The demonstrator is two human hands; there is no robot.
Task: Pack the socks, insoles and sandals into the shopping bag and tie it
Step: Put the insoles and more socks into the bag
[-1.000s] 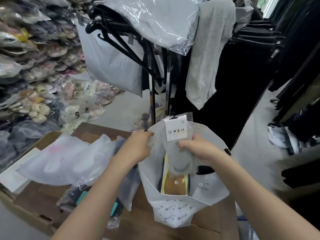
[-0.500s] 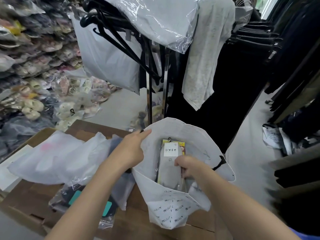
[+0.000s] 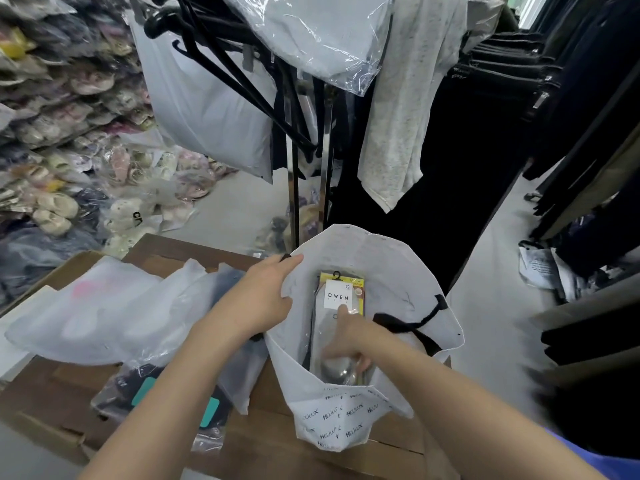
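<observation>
While the sock pack stands upright inside the white shopping bag, the right hand reaches down into the bag with its index finger laid straight on the pack's white card. The other right fingers are blurred low against the clear wrapper, and I cannot tell whether they grip it. Just behind that fingertip, a yellow insole pack shows its top edge, touching the sock pack. To the right of the right fingers, the bag's black handle droops over the inner wall. The left hand holds the bag's left rim, fingers curled over the fabric and clamped on it. Left of those fingers, frosted plastic bags lie on a cardboard box. Beneath the left forearm lies a clear packet of dark and teal goods. Beyond both hands, a clothes rack stands on the floor.
</observation>
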